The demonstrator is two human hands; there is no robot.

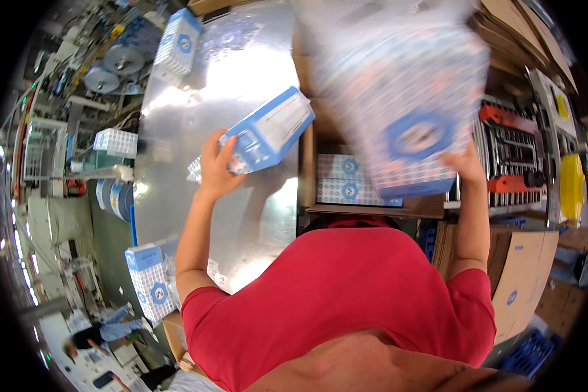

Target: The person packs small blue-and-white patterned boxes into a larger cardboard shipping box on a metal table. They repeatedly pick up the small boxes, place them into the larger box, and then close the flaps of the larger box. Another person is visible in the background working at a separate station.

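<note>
My left hand (pixel 219 166) grips one end of a blue-and-white box (pixel 277 127), tilted above the shiny metal table. At the right, my right hand (pixel 465 163) is closed on the lower edge of a large patterned package (pixel 411 85) with a blue badge. That package is blurred, and its whitish far end is smeared. Partly under it stands an open cardboard carton (pixel 379 209), where small patterned boxes (pixel 349 179) lie. The package hides much of the carton's inside.
The metal table (pixel 176 140) bears a patterned box (pixel 178 42) at its far left. Another box (pixel 149 281) stands near its left corner. To the right are a roller conveyor (pixel 509 153) with orange-red parts and cardboard sheets (pixel 526 281). People (pixel 104 333) are at lower left.
</note>
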